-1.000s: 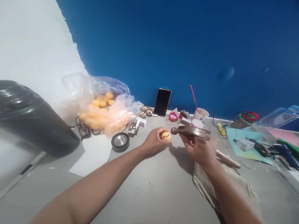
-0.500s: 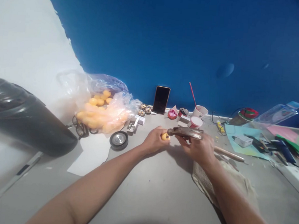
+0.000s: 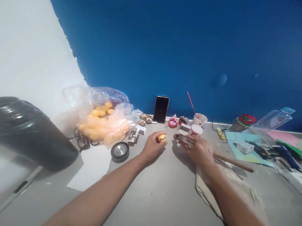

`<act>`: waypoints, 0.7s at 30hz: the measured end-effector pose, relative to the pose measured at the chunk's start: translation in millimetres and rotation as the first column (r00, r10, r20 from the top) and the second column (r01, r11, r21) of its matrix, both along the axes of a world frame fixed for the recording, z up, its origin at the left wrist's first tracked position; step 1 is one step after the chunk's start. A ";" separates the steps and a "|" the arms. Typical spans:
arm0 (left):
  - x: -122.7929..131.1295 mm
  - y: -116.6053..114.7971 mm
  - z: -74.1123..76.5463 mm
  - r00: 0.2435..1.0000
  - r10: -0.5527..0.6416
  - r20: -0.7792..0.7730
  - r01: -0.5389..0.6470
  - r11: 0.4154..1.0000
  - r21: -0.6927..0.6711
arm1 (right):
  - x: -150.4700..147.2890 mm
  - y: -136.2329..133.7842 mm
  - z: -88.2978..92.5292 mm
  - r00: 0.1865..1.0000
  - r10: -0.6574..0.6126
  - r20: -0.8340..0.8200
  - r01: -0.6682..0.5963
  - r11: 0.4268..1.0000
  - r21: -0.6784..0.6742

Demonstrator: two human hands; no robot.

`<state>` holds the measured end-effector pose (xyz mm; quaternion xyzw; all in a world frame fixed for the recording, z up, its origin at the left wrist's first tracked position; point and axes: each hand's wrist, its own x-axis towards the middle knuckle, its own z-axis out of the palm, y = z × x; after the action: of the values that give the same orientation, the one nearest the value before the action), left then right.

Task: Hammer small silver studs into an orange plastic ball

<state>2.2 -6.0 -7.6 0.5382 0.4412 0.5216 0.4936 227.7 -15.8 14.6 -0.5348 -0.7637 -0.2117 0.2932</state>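
Note:
Pinched in the fingers of my left hand is a small yellow ball, with several shiny metal studs on the side facing me. My right hand is closed round a hammer near its worn metal head; the wooden handle sticks out to the right behind the wrist. A short gap separates the hammer head from the ball. Left of my left hand, a small open box holds shiny metal bits. Several studded balls sit behind that box.
A clear plastic bag of yellow balls lies at the left, near a dark cylinder and a round black lid. A phone leans on the blue wall. Paper cups stand behind my right hand; a cloth lies under its forearm.
The hammer head has moved right, away from the ball it was touching or nearly touching. In my left hand the ball now shows its studded side. The camera view has tipped up slightly.

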 end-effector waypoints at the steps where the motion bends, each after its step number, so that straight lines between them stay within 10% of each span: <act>1: -1.5 1.7 -0.7 1.000 0.007 -0.002 -0.007 1.000 0.003 | 1.9 2.1 -2.8 0.999 0.002 0.036 0.000 0.999 -0.046; 14: -4.5 1.4 7.8 0.998 -0.056 0.037 0.057 0.997 -0.042 | 11.6 12.9 -4.0 0.996 0.083 -0.019 -0.083 0.901 -0.426; 21: -1.3 -0.8 0.3 0.997 -0.069 -0.038 0.068 0.997 -0.032 | 29.3 21.2 7.7 0.901 0.263 -0.345 -0.429 0.655 -0.622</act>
<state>1.0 -6.8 -7.3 0.5554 0.4400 0.4868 0.5108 257.0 5.4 22.2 -0.4682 -0.8368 0.2069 0.1944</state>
